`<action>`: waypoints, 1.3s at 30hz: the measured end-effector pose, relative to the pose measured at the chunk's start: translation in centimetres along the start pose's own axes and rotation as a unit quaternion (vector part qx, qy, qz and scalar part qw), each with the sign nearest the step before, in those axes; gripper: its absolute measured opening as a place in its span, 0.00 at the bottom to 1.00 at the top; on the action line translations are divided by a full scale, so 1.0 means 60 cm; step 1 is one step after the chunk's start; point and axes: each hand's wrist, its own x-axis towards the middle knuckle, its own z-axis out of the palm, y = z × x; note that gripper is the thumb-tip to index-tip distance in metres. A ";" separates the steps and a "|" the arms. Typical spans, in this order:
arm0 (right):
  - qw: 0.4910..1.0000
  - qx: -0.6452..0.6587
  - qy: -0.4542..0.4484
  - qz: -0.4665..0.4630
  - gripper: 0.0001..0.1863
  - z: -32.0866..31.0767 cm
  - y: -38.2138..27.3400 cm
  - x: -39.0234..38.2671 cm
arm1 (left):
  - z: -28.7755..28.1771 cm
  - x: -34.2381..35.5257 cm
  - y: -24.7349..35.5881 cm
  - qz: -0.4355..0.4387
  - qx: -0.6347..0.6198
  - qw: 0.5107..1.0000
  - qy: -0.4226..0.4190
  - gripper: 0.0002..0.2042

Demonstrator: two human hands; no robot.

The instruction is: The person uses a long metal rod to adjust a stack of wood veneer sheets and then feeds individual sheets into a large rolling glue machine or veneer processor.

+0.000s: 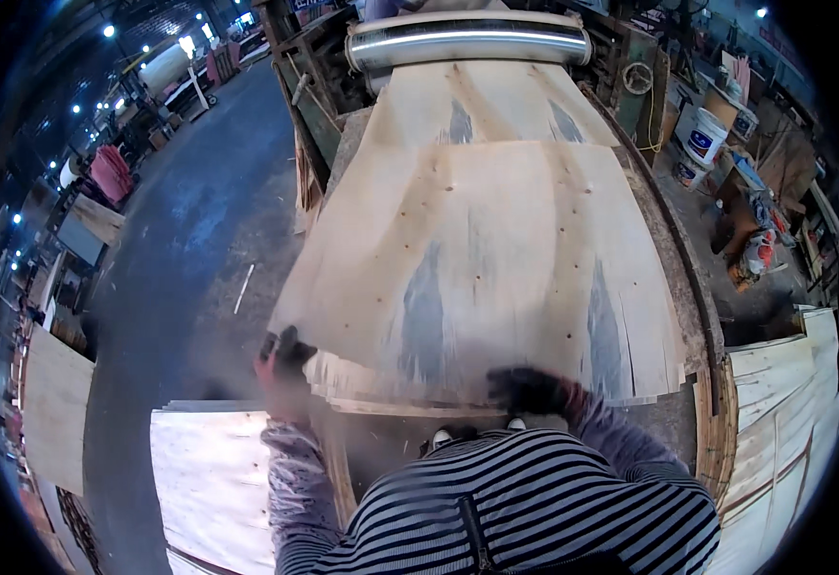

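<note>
- Veneer sheet (496,240) looks light, bendy, easily split; hold near corners
- Left hand (287,362) at corner, finger closure unclear
- Right hand (533,391) at near edge, likewise unclear

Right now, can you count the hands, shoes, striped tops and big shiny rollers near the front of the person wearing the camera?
Left hand and right hand: 2
Shoes: 2
Striped top: 1
Big shiny roller: 1
Total: 6

Striped top (573,494), mottled grey-lilac sleeves (297,479)
</note>
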 end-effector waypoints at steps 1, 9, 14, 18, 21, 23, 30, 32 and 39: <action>0.999 0.012 0.034 0.036 0.30 0.006 0.031 -0.015 | 0.007 0.010 0.033 0.083 0.030 0.995 -0.036 0.11; 0.969 0.017 0.072 -0.234 0.25 -0.090 0.138 -0.045 | 0.003 0.066 0.056 0.042 -0.165 0.985 -0.024 0.07; 0.871 -0.353 0.134 -0.315 0.26 -0.117 0.098 -0.044 | -0.072 0.061 -0.160 -0.078 -0.110 0.991 0.011 0.12; 0.944 -0.040 0.222 -0.241 0.21 -0.153 -0.028 -0.047 | -0.100 0.010 -0.325 -0.117 0.123 0.984 -0.049 0.20; 0.946 -0.037 0.252 -0.201 0.18 -0.161 -0.133 -0.058 | -0.091 -0.035 -0.372 -0.126 0.315 0.932 -0.128 0.26; 0.952 -0.047 0.230 -0.198 0.17 -0.149 -0.196 -0.053 | -0.078 -0.049 -0.382 -0.111 0.377 0.909 -0.141 0.28; 0.922 -0.135 0.111 -0.346 0.16 -0.071 -0.345 0.010 | -0.072 -0.041 -0.390 -0.160 0.184 0.959 -0.143 0.23; 0.927 -0.116 0.104 -0.341 0.16 -0.066 -0.375 0.029 | -0.075 -0.053 -0.386 -0.157 0.180 0.959 -0.152 0.22; 0.941 -0.017 0.070 -0.330 0.18 -0.195 -0.453 0.107 | -0.075 -0.133 -0.342 -0.102 0.040 0.989 -0.094 0.20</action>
